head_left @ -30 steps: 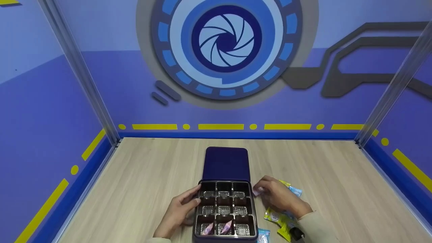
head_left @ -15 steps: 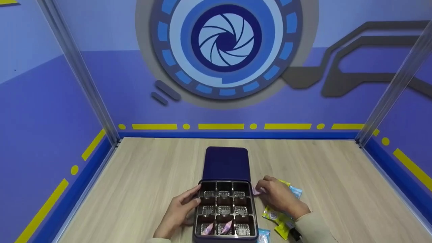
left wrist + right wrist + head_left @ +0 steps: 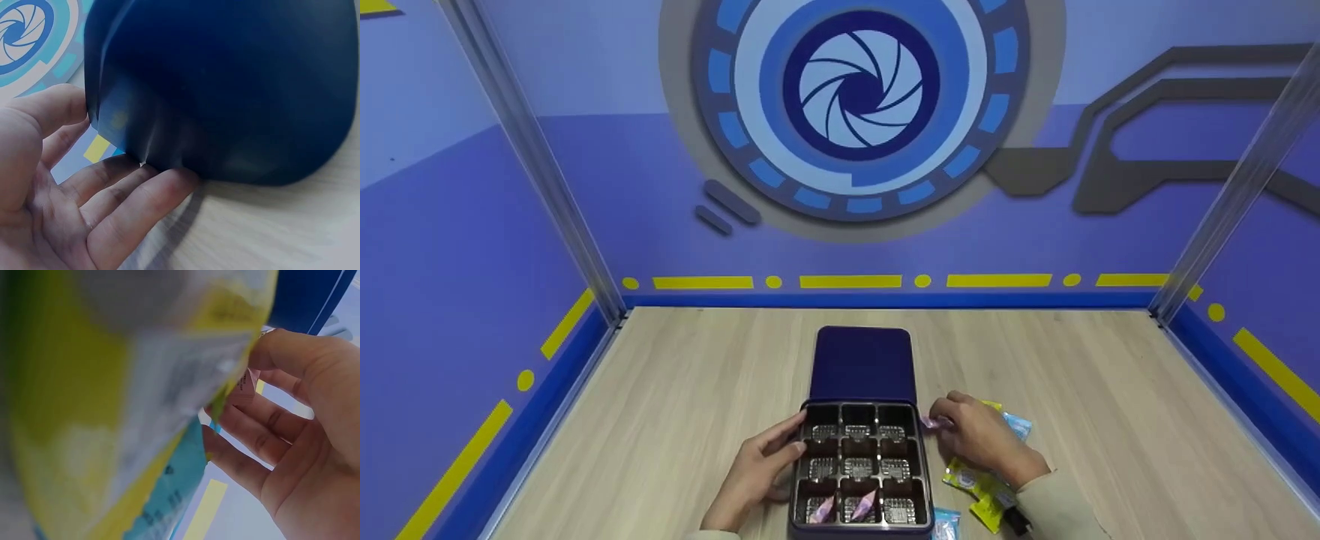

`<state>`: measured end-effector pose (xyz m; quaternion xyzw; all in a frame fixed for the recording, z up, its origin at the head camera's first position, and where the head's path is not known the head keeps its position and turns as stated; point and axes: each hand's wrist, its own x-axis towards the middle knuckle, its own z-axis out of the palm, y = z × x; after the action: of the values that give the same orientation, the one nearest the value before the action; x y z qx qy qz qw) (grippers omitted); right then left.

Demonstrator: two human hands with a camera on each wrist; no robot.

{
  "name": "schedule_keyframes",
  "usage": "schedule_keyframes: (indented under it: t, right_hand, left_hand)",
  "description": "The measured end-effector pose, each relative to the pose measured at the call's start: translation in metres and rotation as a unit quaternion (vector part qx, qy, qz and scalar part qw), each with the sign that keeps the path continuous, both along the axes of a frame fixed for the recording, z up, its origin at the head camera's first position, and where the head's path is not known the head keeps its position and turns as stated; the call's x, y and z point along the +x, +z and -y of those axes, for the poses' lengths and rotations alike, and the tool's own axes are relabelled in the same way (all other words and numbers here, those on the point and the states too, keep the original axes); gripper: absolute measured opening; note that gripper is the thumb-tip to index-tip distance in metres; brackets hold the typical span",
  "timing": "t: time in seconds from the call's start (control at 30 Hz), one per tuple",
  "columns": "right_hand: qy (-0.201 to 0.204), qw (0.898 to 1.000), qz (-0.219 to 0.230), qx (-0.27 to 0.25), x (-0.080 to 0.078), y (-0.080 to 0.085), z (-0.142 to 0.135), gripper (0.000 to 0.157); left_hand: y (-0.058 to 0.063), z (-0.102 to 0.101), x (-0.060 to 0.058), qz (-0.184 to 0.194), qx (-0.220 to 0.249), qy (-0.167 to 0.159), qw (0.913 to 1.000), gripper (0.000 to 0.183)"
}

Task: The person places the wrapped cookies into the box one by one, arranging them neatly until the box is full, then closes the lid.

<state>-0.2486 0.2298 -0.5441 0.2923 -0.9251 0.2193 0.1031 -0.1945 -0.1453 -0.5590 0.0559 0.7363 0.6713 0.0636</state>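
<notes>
My left hand (image 3: 754, 469) holds the left side of a dark blue box (image 3: 861, 533), thumb at its rim and fingers along its wall. Set into the box is a brown plastic tray (image 3: 859, 437) divided into three rows of three compartments. One pink wrapped sweet (image 3: 823, 510) leans in the front left compartment, another pink sweet (image 3: 864, 506) in the front middle one. Just right of the box, my right hand (image 3: 979, 439) pinches a third pink wrapped sweet (image 3: 932, 422). In the right wrist view, this pink wrapper (image 3: 244, 388) shows between thumb and fingers, partly hidden by a yellow packet.
Behind the box lies a dark blue lid (image 3: 862, 364). Yellow packets (image 3: 966, 477) and a light blue packet (image 3: 1017, 426) lie around and under the right hand. Another light blue packet (image 3: 946, 523) sits by the box's front right corner. Printed walls enclose the wooden table (image 3: 697, 375).
My right hand has shifted slightly right with the pink sweet, and more of its wrapper shows. Yellow packets near the wrist have moved a little left. The left hand and box stay put.
</notes>
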Motion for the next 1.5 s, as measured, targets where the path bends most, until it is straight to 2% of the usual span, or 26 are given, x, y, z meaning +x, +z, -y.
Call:
schedule_keyframes:
  t: [0.17, 0.37, 0.5, 0.67, 0.93, 1.17, 1.5]
  right_hand:
    - [-0.004, 1.000, 0.008, -0.008, 0.001, -0.002, -0.001, 0.016]
    - [-0.001, 1.000, 0.007, -0.014, 0.003, -0.002, 0.000, 0.002]
    - [-0.001, 1.000, 0.006, -0.009, 0.004, -0.001, 0.000, 0.004]
    - [0.002, 1.000, 0.019, -0.020, 0.006, 0.001, 0.001, 0.015]
    - [-0.006, 0.998, -0.023, -0.062, 0.006, 0.000, 0.002, 0.023]
    - [-0.026, 0.996, 0.009, -0.079, 0.004, 0.002, 0.005, 0.023]
    - [-0.001, 0.993, 0.016, -0.117, 0.010, 0.008, 0.005, 0.030]
  left_hand:
    - [0.000, 0.001, 0.002, 0.001, 0.011, -0.004, 0.9999, 0.054]
    - [0.000, 0.002, 0.003, -0.001, 0.021, -0.008, 0.9997, 0.055]
    - [0.000, 0.002, 0.003, -0.003, 0.022, -0.008, 0.9997, 0.055]
    - [0.000, 0.001, 0.003, -0.006, 0.019, -0.003, 0.9998, 0.054]
    - [-0.001, -0.001, 0.004, -0.007, 0.020, 0.003, 0.9998, 0.054]
    - [-0.002, -0.001, 0.003, -0.003, 0.026, 0.003, 0.9997, 0.055]
    - [0.000, 0.000, 0.003, -0.002, 0.029, -0.003, 0.9996, 0.054]
